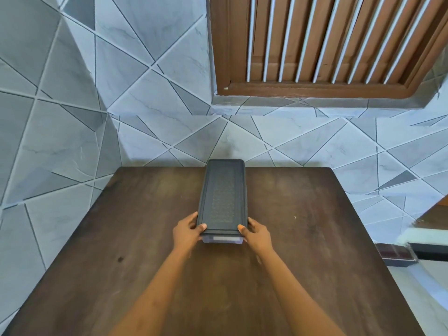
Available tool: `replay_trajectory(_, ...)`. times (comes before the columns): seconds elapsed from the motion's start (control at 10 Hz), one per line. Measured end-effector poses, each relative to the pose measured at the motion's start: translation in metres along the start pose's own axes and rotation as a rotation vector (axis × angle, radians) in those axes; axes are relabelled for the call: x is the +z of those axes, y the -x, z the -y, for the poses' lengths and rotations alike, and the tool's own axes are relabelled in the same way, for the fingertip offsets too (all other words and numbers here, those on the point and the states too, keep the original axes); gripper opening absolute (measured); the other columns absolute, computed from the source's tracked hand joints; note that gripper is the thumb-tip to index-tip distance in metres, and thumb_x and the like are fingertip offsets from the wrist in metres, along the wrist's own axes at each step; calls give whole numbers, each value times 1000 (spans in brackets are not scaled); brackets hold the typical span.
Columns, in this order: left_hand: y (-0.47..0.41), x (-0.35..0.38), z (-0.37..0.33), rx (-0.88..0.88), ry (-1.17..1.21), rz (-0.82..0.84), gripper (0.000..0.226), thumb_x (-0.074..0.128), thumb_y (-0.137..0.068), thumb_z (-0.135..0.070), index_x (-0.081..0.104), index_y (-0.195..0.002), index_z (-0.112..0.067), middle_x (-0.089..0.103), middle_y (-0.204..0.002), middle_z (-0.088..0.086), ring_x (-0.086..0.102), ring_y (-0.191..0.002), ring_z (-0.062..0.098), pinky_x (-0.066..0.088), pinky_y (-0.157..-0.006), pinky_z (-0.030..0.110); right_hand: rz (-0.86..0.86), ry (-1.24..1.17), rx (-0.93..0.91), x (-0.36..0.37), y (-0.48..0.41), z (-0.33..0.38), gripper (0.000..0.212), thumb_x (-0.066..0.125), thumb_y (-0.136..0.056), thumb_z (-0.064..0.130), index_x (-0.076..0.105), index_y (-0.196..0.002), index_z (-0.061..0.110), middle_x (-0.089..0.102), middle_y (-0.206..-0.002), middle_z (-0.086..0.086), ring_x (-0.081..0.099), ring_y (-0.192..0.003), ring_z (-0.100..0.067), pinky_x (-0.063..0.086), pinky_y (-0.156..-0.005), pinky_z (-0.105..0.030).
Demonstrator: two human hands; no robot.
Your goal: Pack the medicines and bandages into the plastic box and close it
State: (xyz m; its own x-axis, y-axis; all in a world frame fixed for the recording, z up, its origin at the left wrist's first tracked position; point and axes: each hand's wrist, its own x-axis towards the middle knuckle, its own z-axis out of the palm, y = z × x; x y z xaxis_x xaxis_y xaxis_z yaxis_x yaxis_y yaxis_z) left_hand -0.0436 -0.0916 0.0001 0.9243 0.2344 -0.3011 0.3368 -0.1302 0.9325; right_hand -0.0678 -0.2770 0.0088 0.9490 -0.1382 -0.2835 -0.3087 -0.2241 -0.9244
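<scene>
A long plastic box (222, 239) with a clear body and a dark grey lid (223, 195) lies lengthwise on the middle of the wooden table (121, 238), its far end near the tiled wall. The lid sits flat on top of the box. My left hand (187, 232) grips the near left corner, thumb on the lid. My right hand (257, 233) grips the near right corner, thumb also on the lid. No medicines or bandages are visible; the lid hides the inside of the box.
A grey tiled wall (97, 105) rises directly behind the table and along its left side. A brown louvred window (327, 44) is above at the right. Past the table's right edge are a white object and a dark one (412, 248).
</scene>
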Motion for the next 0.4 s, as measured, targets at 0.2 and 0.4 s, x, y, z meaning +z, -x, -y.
replay_trajectory(0.2,-17,-1,-13,1,-104,-32,56,65,-83,-1,45,-136,-4,52,-137,22,53,-123,33,53,-93,45,13,74,34,9,-30,5,51,61,-88,20,46,-134,5,54,-137,-12,53,-123,-26,41,-108,-38)
replay_trajectory(0.4,-2,-8,-41,217,-490,-67,59,62,-86,-20,40,-141,-14,40,-149,10,36,-139,25,30,-113,37,-51,175,-24,1,-18,33,59,56,-91,24,32,-142,7,38,-149,-12,38,-137,-25,32,-114,-37)
